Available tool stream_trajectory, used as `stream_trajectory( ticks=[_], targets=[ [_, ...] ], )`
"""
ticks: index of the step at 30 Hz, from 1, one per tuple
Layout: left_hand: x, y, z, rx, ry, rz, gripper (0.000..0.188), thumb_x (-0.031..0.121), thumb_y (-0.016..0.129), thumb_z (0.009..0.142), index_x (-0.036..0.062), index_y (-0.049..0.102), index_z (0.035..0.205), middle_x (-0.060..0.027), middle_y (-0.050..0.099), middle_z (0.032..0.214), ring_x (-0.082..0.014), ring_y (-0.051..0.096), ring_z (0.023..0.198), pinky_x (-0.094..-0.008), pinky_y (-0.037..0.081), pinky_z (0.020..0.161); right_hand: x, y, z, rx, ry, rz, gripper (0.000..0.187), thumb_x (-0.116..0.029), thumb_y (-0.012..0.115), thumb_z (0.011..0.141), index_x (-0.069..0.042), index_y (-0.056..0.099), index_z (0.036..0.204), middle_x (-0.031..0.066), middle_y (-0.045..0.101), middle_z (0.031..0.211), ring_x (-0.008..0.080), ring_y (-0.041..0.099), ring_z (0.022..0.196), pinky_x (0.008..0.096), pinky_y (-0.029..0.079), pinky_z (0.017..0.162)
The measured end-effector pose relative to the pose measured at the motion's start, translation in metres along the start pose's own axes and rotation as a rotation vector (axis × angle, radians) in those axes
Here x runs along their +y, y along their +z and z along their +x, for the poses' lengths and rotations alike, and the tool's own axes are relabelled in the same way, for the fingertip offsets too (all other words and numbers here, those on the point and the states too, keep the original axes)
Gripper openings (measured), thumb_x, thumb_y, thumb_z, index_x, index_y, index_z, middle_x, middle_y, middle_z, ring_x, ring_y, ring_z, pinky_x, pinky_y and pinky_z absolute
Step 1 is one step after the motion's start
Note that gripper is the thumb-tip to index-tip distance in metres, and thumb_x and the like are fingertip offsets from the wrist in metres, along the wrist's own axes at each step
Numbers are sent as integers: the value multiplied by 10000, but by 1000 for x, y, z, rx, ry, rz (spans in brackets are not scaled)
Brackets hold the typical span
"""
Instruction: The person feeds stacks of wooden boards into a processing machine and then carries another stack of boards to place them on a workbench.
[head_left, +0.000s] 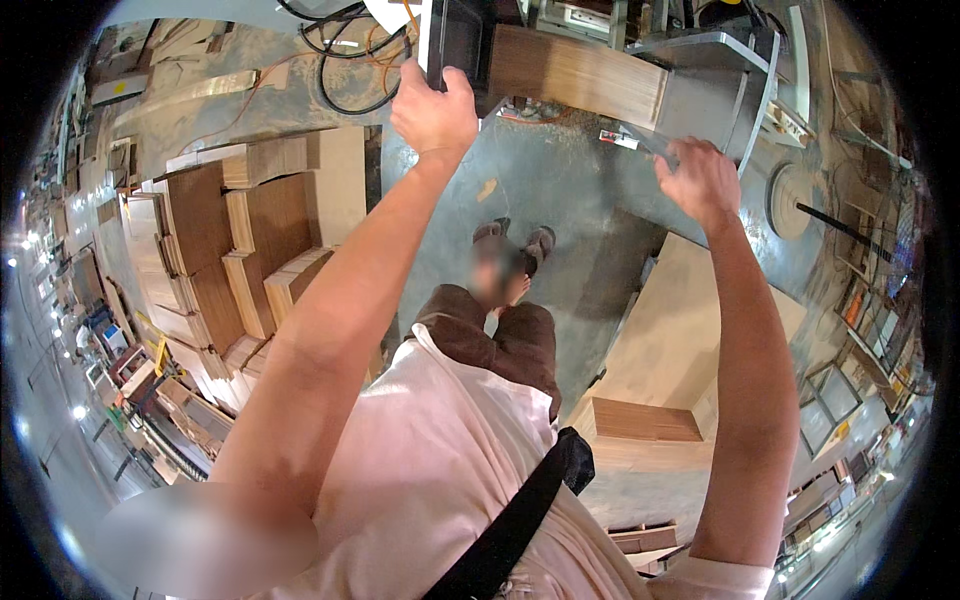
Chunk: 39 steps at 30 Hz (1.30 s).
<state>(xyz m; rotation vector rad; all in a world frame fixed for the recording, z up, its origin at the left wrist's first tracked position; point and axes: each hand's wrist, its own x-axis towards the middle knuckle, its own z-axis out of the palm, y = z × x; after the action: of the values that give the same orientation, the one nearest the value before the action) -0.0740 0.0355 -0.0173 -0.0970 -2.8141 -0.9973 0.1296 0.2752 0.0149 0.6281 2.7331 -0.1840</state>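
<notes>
At the top, a brown wood-grain board [578,78] lies across a machine, between a black part with a white edge [462,50] on the left and a grey metal plate [712,100] on the right. My left hand [437,112] is closed on the lower end of the black part, thumb and fingers either side of its white edge. Below the board's right end, my right hand [703,182] is closed around a slim grey handle-like piece [650,140]. That piece is blurred, and its exact kind cannot be made out.
Stacks of wooden panels [250,262] stand on my left. To the right is a pale panel stack [660,330] with a brown board [646,420] on it. Black cables [325,65] loop at the upper left. A round disc base with a black rod [795,200] stands far right.
</notes>
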Motion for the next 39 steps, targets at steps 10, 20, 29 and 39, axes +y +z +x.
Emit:
stream_trajectory(
  ticks=[10,20,29,39],
  targets=[
    [5,-4,-2,-4,-2,-2,338,256,584,786,0,602,1006,-229,670,863,-446,628,801,-515,478,750,-2,-5,-2,-13,8,44,290,-353,636,835,-102,694,970,89,671,993,291,630,963,415,513,835],
    [5,-2,-3,19,-36,22,336,304,552,800,2,617,931,-262,660,825,-464,623,819,-526,465,789,0,-7,-3,-20,-25,67,346,-372,610,833,-87,708,1003,116,676,1003,314,630,974,434,511,859],
    [8,-5,-3,-11,-49,53,365,320,529,798,20,625,981,-249,670,850,-454,629,841,-527,466,813,-2,-7,-4,3,16,105,356,-381,628,809,-94,718,999,137,685,1014,311,638,987,417,514,879],
    [9,-3,-2,2,-28,47,394,320,532,796,34,633,1048,-249,676,910,-453,627,879,-526,464,828,1,-5,-2,9,-10,90,364,-411,621,805,-96,716,960,163,684,986,331,652,950,428,525,855]
  ],
)
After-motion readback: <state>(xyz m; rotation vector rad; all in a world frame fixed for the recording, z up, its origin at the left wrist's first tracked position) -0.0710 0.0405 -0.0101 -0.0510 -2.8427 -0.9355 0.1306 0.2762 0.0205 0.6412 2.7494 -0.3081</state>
